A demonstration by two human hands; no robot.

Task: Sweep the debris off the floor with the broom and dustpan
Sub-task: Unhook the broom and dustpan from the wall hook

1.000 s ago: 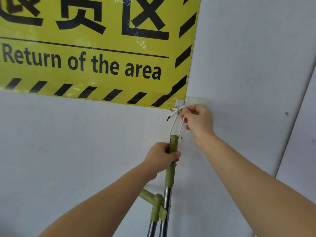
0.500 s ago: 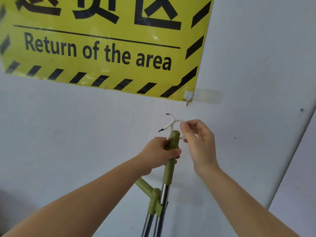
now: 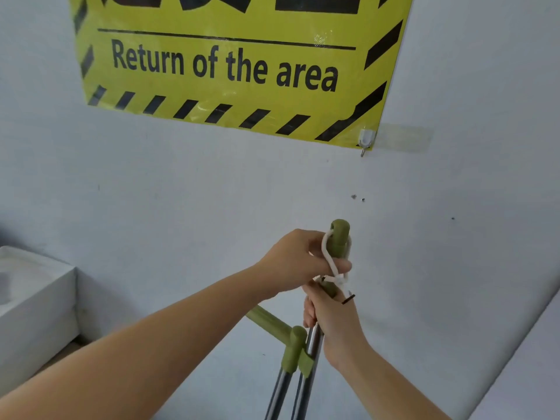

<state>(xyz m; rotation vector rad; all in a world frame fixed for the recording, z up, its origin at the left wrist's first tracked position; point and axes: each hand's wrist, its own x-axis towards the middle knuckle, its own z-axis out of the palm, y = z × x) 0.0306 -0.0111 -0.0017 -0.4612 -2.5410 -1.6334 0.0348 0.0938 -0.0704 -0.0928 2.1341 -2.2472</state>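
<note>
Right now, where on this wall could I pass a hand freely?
Bare wall lies between the yellow sign and the green handle, and right of the handle below the hook. It is crowded at the handle: left grip and right grip both hold it, the white cord looped there. A white box fills the lower left.

Head view, close, facing wall (image 3: 181, 183)

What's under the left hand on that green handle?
Just below the left hand, the right hand grips the green handle; the white cord knot sits between them. The handle stretch inside both grips is covered.
</note>
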